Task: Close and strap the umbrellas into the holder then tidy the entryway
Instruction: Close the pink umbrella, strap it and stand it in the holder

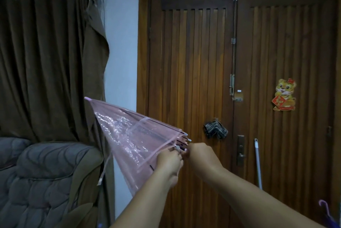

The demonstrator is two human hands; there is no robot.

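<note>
A see-through pink umbrella (129, 135) is held out at chest height, folded down loosely, its tip pointing up and left toward the curtain. My left hand (168, 159) grips the gathered rib ends at the canopy's rim. My right hand (199, 155) is right beside it, fingers curled around the same bundle of rib tips. A pink strap (103, 172) dangles loose below the canopy. At the bottom right corner a curved purple umbrella handle (324, 209) pokes up. The holder is not visible.
A brown double door (267, 80) fills the right, with a tiger decoration (285, 94), a striped cloth (215, 129) on a knob and a grey pole (258, 163) leaning against it. A grey armchair (42, 181) and brown curtain (46, 61) stand left.
</note>
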